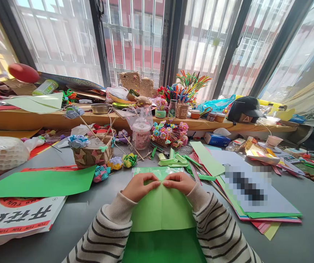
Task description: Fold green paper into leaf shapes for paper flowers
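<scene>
Between my hands is a light green sheet of paper (pixel 163 215) with a crease down its middle. My left hand (pixel 142 186) pinches its upper edge just left of the crease, thumb against fingers. On the other side of the crease my right hand (pixel 181 182) pinches the same edge, the fingertips of both hands almost meeting. Beneath the sheet, towards me, lies dark green paper (pixel 163 246). Behind my hands shows the edge of a clear plastic sleeve with green paper (pixel 157 170). Folded green paper strips (pixel 173 160) lie just beyond.
A dark green sheet (pixel 41 180) rests on a printed bag (pixel 22 219) at left. Right of my hands is a stack of coloured paper (pixel 274 197). A decorated basket (pixel 91 156), paper flowers (pixel 129 159) and a lidded cup (pixel 142 137) stand ahead, before a cluttered ledge (pixel 135 122).
</scene>
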`<action>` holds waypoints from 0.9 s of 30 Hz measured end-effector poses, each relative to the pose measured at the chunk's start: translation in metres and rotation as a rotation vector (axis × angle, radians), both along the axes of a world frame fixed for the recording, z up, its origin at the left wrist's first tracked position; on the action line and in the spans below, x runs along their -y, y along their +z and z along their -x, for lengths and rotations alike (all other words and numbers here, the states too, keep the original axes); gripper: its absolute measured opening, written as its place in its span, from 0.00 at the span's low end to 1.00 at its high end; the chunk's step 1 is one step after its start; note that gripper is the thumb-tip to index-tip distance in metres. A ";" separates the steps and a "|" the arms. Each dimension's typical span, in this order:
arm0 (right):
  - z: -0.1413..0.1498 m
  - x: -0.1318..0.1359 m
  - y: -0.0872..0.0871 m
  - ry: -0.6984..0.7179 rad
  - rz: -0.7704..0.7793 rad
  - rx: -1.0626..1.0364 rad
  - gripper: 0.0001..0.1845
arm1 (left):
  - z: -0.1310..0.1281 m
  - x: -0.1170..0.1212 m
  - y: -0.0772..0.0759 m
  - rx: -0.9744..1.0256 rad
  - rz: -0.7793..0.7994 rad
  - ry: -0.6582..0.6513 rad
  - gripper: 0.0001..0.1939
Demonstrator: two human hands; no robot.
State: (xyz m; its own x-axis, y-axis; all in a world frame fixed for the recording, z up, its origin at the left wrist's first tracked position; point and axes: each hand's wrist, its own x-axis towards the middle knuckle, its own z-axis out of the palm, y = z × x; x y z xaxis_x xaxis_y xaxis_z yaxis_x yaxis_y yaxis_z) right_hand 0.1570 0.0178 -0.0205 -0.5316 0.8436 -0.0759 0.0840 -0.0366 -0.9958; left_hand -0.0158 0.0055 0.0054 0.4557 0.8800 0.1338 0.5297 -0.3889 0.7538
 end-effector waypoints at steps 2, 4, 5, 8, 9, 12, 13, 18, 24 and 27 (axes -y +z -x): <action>0.000 0.000 0.000 0.001 0.009 -0.010 0.16 | 0.000 0.000 0.000 0.002 0.015 -0.002 0.13; 0.000 -0.001 0.000 -0.006 0.012 -0.018 0.16 | -0.001 0.001 0.001 0.001 -0.004 0.010 0.13; 0.000 -0.001 0.000 -0.010 0.013 -0.025 0.16 | -0.001 0.001 0.001 0.000 -0.022 0.017 0.13; 0.000 -0.001 0.000 -0.019 0.028 -0.047 0.16 | -0.001 0.002 0.001 0.004 -0.063 0.038 0.12; 0.000 -0.001 0.000 -0.023 0.036 -0.051 0.16 | -0.002 0.002 0.001 0.007 -0.069 0.042 0.12; 0.000 -0.001 -0.001 -0.033 0.048 -0.046 0.16 | -0.001 0.002 0.000 0.021 -0.059 0.039 0.12; 0.000 -0.001 -0.001 -0.034 0.047 -0.041 0.16 | -0.001 0.001 0.000 0.023 -0.040 0.029 0.12; -0.003 0.000 0.000 0.028 0.061 0.007 0.17 | 0.001 -0.001 -0.001 0.044 0.118 -0.022 0.12; -0.008 -0.002 -0.003 0.051 0.103 0.117 0.17 | 0.000 -0.004 -0.005 0.103 0.199 -0.028 0.10; -0.008 -0.003 -0.004 0.025 0.085 0.115 0.17 | -0.001 -0.003 -0.006 0.109 0.177 -0.004 0.10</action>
